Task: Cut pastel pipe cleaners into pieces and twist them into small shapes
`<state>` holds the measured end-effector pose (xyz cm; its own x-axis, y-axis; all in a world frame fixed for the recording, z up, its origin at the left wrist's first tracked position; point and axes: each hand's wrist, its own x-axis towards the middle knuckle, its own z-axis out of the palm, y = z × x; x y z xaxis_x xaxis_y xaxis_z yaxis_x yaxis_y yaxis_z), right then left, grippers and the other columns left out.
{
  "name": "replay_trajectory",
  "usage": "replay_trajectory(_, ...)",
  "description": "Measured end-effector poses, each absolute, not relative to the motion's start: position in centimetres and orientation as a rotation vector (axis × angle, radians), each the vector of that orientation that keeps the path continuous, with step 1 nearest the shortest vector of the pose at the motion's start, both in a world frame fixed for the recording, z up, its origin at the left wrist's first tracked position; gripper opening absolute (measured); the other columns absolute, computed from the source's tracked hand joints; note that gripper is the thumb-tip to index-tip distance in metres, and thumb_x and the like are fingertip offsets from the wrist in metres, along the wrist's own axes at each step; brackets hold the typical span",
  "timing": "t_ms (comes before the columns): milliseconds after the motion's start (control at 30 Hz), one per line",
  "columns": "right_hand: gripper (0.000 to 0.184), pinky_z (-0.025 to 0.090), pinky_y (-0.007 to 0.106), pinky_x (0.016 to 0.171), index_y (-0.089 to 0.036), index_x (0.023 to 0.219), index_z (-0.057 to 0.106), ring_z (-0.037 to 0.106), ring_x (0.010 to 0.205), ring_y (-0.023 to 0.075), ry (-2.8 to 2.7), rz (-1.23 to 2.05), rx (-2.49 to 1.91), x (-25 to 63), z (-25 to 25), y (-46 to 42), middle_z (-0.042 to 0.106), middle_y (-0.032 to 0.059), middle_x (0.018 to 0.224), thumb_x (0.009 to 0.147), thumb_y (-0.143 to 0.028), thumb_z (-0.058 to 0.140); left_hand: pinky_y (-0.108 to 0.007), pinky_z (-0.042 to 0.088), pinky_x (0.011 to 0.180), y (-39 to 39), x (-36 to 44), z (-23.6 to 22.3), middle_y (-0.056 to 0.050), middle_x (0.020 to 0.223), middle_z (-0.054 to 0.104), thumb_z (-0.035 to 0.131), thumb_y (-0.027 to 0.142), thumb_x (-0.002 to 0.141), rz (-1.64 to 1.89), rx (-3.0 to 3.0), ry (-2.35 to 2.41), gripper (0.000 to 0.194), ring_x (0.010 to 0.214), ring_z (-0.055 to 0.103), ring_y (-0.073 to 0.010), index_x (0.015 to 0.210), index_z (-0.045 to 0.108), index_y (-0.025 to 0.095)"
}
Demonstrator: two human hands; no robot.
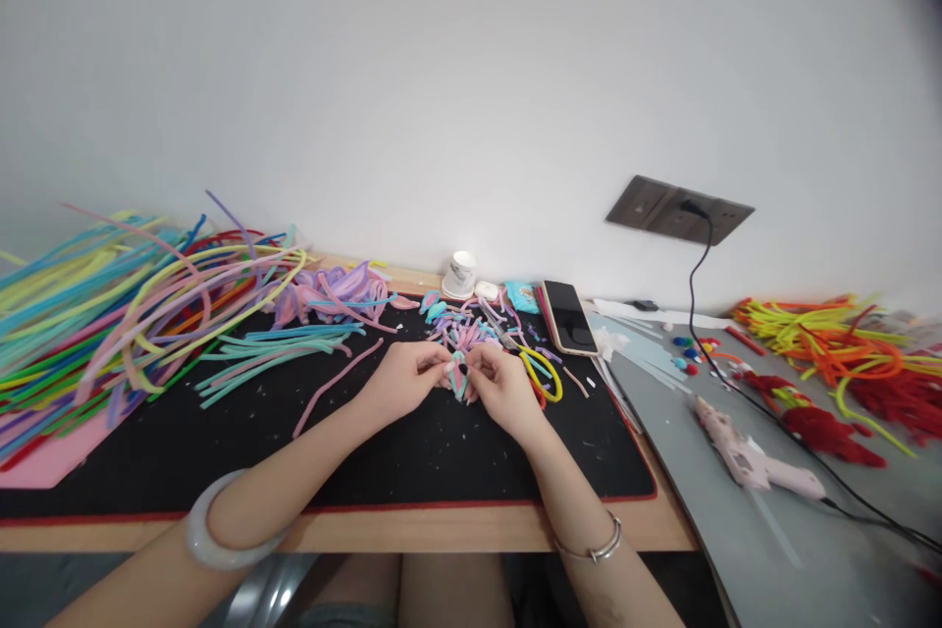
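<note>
One small fuzzy piece (457,377), pink inside teal, narrowing to a point, over the middle of the black mat (456,461). Left hand (412,378) and right hand (504,388) both pinched on it. Cut stems (465,328) crowd just beyond. Phone (569,317) at mat's far right corner; long stems (158,299) heaped far left.

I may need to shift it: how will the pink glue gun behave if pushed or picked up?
The pink glue gun probably won't roll, as it lies on its side with an angled handle. Lifting it may drag the black cord at the handle's end. It looks smooth, so perhaps slightly slippery.
</note>
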<state>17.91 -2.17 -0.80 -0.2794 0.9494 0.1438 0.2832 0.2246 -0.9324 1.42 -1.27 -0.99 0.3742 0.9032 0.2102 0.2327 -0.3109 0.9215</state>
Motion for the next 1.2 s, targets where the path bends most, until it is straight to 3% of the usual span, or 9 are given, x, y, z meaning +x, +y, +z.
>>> replay_trajectory(267, 0.006, 0.043, 0.022, 0.045, -0.018, 0.073, 0.048, 0.05, 0.045, 0.0101, -1.775, 1.074, -1.143, 18.2, -0.8, -2.2, 0.053, -0.0015, 0.057, 0.076, -0.015, 0.043, -0.023, 0.044, 0.062, -1.1, 1.3, -1.1, -0.003, 0.068, 0.062, 0.047, 0.029, 0.08, 0.953, 1.9, 1.002, 0.021, 0.064, 0.057, -0.0132, 0.075, 0.061, 0.014)
replay_trajectory(433, 0.009, 0.042, 0.021, 0.046, -0.017, 0.08, 0.051, 0.049, 0.046, 0.0094, -1.742, 1.048, -1.171, 18.3, -0.7, -2.0, 0.053, -0.0014, 0.061, 0.075, -0.015, 0.044, -0.023, 0.046, 0.061, -1.1, 1.5, -0.8, -0.001, 0.068, 0.059, 0.047, 0.031, 0.08, 0.953, 1.717, 0.908, 0.02, 0.063, 0.057, -0.0123, 0.085, 0.055, 0.014)
replay_trajectory(667, 0.014, 0.039, 0.021, 0.056, -0.017, 0.088, 0.056, 0.048, 0.061, 0.0105, -1.852, 0.882, -1.153, 18.0, -0.3, -2.3, 0.054, 0.0001, 0.07, 0.078, -0.019, 0.045, -0.022, 0.045, 0.052, -0.7, 1.5, -1.1, 0.003, 0.058, 0.054, 0.05, 0.033, 0.078, 0.969, 1.512, 0.901, 0.018, 0.051, 0.055, -0.0101, 0.08, 0.046, 0.015)
replay_trajectory(867, 0.024, 0.03, 0.021, 0.051, -0.016, 0.062, 0.051, 0.04, 0.053, 0.0098, -1.982, 0.768, -1.214, 18.4, 0.1, -2.3, 0.046, -0.0019, 0.056, 0.083, -0.022, 0.041, -0.024, 0.046, 0.054, -0.8, 1.2, -0.7, 0.0, 0.061, 0.058, 0.049, 0.034, 0.078, 1.016, 1.539, 0.936, 0.019, 0.054, 0.056, -0.0111, 0.076, 0.045, 0.015)
replay_trajectory(1200, 0.025, 0.03, 0.022, 0.052, -0.017, 0.057, 0.051, 0.043, 0.051, 0.0107, -2.032, 0.604, -1.224, 18.1, 0.8, -2.7, 0.047, -0.0019, 0.052, 0.079, -0.015, 0.041, -0.021, 0.032, 0.054, -1.4, 0.4, 0.9, 0.0, 0.056, 0.055, 0.04, 0.027, 0.082, 0.896, 2.252, 1.187, 0.03, 0.055, 0.049, -0.0109, 0.058, 0.052, 0.016)
